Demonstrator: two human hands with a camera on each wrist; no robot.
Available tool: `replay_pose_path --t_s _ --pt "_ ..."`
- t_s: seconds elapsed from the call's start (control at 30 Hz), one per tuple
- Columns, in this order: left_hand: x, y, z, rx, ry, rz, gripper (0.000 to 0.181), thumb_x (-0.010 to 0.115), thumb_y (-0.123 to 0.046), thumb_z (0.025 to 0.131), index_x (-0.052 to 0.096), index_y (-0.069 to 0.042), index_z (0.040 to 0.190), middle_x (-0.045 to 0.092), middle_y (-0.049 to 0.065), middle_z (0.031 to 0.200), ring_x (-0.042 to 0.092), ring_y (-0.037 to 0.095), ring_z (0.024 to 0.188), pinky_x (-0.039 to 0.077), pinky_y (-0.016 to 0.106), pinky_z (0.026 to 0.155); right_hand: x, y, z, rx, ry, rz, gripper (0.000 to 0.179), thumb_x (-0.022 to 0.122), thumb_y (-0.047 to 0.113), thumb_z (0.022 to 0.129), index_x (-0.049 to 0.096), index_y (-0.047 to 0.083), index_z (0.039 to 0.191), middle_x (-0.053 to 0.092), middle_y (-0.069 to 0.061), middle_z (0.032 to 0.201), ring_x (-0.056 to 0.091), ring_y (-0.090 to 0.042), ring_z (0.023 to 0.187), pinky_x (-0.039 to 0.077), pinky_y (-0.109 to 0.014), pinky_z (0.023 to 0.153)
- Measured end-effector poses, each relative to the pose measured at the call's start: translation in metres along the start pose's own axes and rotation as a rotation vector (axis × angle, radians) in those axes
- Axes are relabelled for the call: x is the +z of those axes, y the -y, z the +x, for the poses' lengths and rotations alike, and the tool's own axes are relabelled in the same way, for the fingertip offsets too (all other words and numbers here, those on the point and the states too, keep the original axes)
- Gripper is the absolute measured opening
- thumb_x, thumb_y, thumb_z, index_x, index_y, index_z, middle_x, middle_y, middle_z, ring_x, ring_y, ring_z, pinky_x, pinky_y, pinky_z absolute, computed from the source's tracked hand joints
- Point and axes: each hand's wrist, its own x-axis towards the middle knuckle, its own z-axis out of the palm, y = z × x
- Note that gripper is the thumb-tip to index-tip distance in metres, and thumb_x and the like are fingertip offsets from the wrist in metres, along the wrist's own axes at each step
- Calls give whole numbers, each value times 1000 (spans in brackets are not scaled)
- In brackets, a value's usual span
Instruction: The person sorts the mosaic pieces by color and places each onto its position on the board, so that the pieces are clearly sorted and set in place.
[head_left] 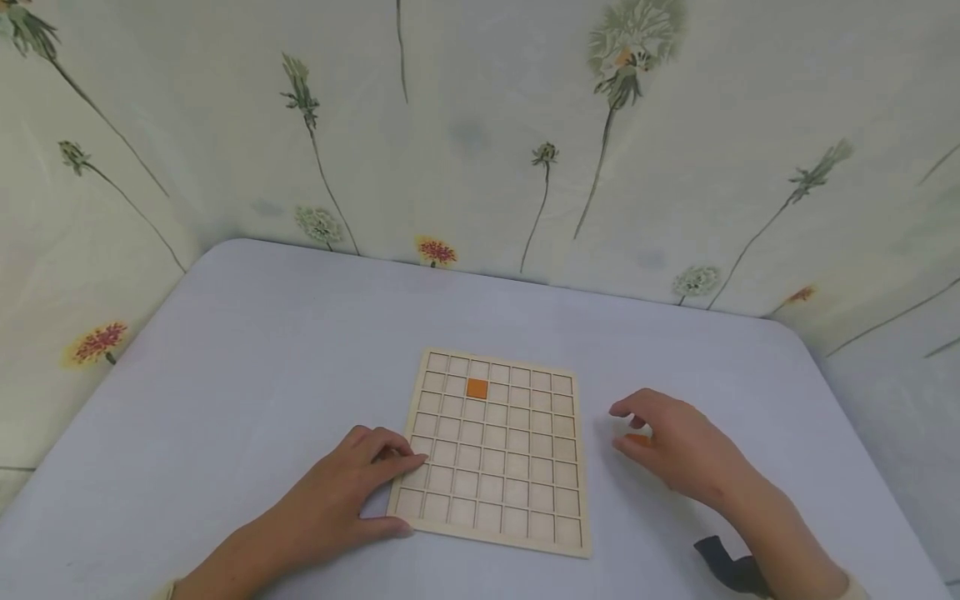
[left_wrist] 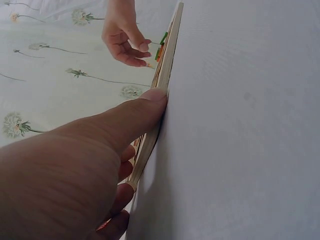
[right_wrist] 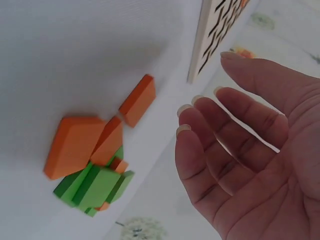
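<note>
Grid board (head_left: 493, 437), face up, long axis unclear

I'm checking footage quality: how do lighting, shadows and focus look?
Head view: soft, even light, with a faint shadow beside the right hand; left wrist view: a soft shadow beside the board, no harsh glare; right wrist view: diffuse shadow on the table, slightly soft orange blocks.

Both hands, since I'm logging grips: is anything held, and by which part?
The left hand grips the board at its near-left corner; the right hand holds nothing.
</note>
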Motion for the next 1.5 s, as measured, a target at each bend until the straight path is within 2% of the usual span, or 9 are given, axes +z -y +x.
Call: replay_pose_path --t_s 0.17,0.27,0.33,0.4,0.5,0.73,0.93,1.27,1.5 --pt "0 1 0 3 -3 -2 72 87 -48 82 65 -18 144 49 -13 136 44 9 124 48 32 102 1 -9 -7 32 20 -4 33 81 18 92 72 8 122 67 -1 109 59 -11 77 51 -29 64" --pt "0 1 0 4 -3 -3 72 87 -48 82 65 -18 144 49 -13 136 44 9 123 48 32 102 3 -15 -11 21 16 -25 33 81 18 91 72 7 121 66 -1 106 58 -13 75 52 -33 68" --pt "0 1 0 5 -4 -5 71 87 -48 82 65 -18 143 50 -13 135 44 9 123 49 32 102 4 -18 -13 -3 -8 -52 32 82 17 90 73 7 119 68 -3 110 65 -23 92 56 -41 82" --pt "0 1 0 4 -6 -8 71 87 -47 82 66 -18 143 50 -12 135 44 10 123 49 33 101 6 -21 -15 -30 -26 -63 31 83 15 89 73 6 117 69 -7 113 65 -37 110 54 -51 94" --pt "-1 0 0 3 -9 -9 71 88 -47 82 66 -18 143 50 -12 134 44 10 123 49 33 101 8 -25 -17 -63 -38 -82 30 83 11 87 74 6 115 70 -10 117 50 -50 135 46 -61 104" --pt "0 0 -1 7 -16 -7 71 88 -47 82 66 -18 142 50 -12 134 45 10 124 49 33 101 12 -31 -17 -72 -30 -108 28 82 8 87 74 6 114 66 -17 125 49 -50 136 49 -60 101" --pt "-1 0 1 12 -18 -18 70 88 -47 82 66 -17 142 50 -12 134 45 10 123 49 33 101 15 -33 -17 -71 -61 -117 22 81 8 88 75 9 109 67 -16 123 52 -50 134 51 -59 98" --pt "-1 1 1 19 -14 -20 72 87 -47 83 64 -18 145 49 -12 135 44 9 122 48 33 101 15 -33 -13 -61 -50 -141 13 80 12 89 72 9 99 69 -5 106 54 -49 132 53 -55 94" --pt "-1 0 1 16 -14 -20 72 87 -46 83 64 -17 145 49 -12 135 44 10 123 48 33 102 13 -32 -10 -44 -8 -141 15 79 12 90 64 14 87 56 6 87 52 -49 133 52 -42 79"
